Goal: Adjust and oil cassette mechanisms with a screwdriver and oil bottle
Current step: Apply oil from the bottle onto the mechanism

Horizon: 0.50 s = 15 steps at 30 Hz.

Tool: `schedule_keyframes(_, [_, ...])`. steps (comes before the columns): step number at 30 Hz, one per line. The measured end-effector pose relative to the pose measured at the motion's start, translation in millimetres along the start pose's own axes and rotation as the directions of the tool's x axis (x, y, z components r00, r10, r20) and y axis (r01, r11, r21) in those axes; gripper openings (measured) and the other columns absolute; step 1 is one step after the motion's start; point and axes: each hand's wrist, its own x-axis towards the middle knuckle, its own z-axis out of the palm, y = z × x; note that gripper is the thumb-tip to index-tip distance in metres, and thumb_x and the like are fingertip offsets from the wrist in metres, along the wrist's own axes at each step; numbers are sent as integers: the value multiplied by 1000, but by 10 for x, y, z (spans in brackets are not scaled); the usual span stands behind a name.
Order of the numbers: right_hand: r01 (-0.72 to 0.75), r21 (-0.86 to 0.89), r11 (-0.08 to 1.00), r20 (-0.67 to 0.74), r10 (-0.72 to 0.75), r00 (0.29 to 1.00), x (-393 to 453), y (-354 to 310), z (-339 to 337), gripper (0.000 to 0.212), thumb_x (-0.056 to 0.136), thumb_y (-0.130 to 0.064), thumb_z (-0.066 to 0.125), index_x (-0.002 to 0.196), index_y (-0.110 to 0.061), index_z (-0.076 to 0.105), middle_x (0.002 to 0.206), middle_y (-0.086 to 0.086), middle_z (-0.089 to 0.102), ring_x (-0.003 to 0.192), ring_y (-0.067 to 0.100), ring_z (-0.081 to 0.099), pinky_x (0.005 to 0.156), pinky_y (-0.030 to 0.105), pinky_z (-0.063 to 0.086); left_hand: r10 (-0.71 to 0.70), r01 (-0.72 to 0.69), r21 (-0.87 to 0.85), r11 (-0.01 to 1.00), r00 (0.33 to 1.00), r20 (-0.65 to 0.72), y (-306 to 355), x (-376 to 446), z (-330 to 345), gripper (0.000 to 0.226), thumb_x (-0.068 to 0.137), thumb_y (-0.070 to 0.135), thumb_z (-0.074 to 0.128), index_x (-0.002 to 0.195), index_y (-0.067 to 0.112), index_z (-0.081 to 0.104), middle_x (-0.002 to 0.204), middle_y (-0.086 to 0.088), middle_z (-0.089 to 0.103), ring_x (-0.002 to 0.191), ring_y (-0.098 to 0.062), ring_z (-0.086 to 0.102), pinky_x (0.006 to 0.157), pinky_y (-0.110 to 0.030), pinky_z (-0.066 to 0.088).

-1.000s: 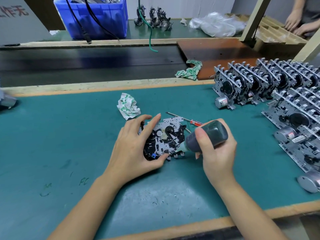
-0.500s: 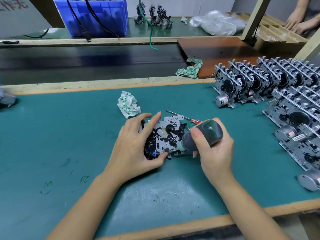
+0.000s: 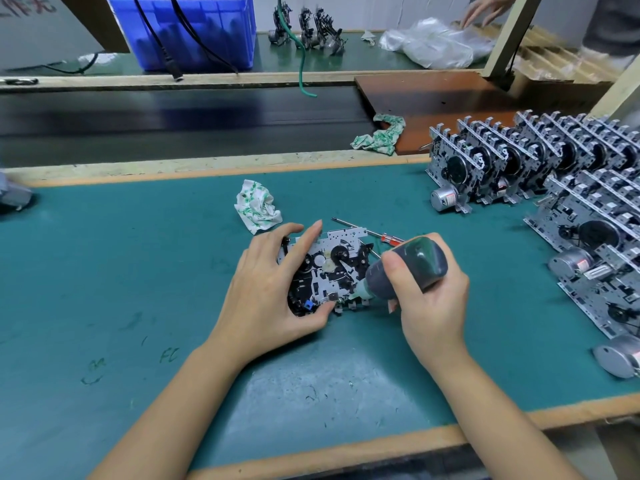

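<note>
Cassette mechanism (image 3: pixel 325 271) lies flat on the green surface (image 3: pixel 138 271), between the two hands. The left hand (image 3: pixel 266 296) grips it by its left edge: the thumb presses the near corner and the fingers curl over the far rim. The right hand (image 3: pixel 429 299) is wrapped around the dark oil bottle (image 3: pixel 408 268), with the thumb on top of the body, and the pale nozzle points down-left into the near right part of the mechanism. Whether the tip touches the metal I cannot tell.

The mechanism looks like a thin stamped metal plate which carries small black plastic wheels and levers. I judge it light and stiff, but fragile in the details; the levers and springs could bend if fingers press on them. The plate edges are the safe place to hold, as the left hand does now. With oil on it, the metal may become slippery, so a grip from two opposite sides seems wise. The bottle seems soft, so a gentle squeeze should be enough; too much pressure could flood the parts.

Behind the mechanism the screwdriver (image 3: pixel 367 232) with a red handle lies on the surface, partly hidden. A crumpled cloth (image 3: pixel 258 211) is just beyond the left fingers. To the right, well apart, rows of other mechanisms (image 3: pixel 540 161) stand together.
</note>
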Motion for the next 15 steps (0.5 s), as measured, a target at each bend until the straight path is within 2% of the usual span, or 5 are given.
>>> schedule_keyframes(6, [15, 4, 1000, -7, -15, 1000, 1, 0, 1, 37, 74, -48, 64, 71, -14, 49, 60, 11, 51, 49, 36, 46, 46, 52, 43, -3, 3, 0, 1000, 1000, -2, 7, 3, -2, 87, 69, 54, 59, 145, 18, 38, 133, -6, 46, 112, -25, 45, 94, -42, 43])
schedule_keyframes(10, [6, 36, 999, -38, -5, 999, 2, -20, -6, 31, 73, -47, 65, 73, -19, 53, 62, 5, 54, 53, 36, 50, 46, 50, 45, 8, -8, -6, 1000, 1000, -1, 3, -2, -3, 87, 69, 54, 59, 145, 19, 37, 133, -5, 45, 111, -24, 45, 93, -41, 43])
schedule_keyframes(13, [-15, 181, 983, -115, 37, 993, 39, -42, -28, 20, 73, -41, 65, 71, -25, 54, 61, -6, 57, 49, 15, 54, 40, 31, 45, 17, -17, -5, 1000, 1000, -4, -6, -2, -6, 86, 70, 55, 59, 145, 20, 37, 133, -4, 45, 113, -23, 45, 95, -41, 42])
schedule_keyframes(15, [-93, 306, 948, -149, 144, 978, 99, -42, -42, 24, 72, -38, 68, 77, -19, 55, 62, -8, 60, 48, 10, 55, 39, 22, 44, 5, -6, -50, 999, 1000, -7, 2, -4, -15, 86, 73, 57, 59, 146, 20, 34, 133, -3, 46, 117, -22, 44, 98, -39, 40])
